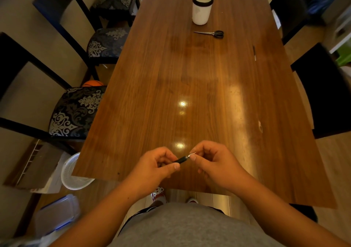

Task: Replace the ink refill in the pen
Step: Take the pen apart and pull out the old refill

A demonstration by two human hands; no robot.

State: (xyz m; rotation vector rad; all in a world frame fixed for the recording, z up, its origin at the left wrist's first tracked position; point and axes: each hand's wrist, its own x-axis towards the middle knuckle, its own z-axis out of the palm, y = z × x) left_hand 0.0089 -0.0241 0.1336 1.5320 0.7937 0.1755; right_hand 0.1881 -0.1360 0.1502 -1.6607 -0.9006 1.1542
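Both hands grip the black pen (182, 159): left hand (155, 168) its barrel, right hand (212, 161) seemingly pinching its tip.

At the bottom of the frame the person wears a plain grey shirt (182, 226) that fills the lower middle. Both forearms come in bare from the lower corners, with no sleeves, watch or rings to be seen on the left hand (153, 168) or the right hand (214, 163). Below the table edge, two shoes (159, 195) in red and white show, with white laces.
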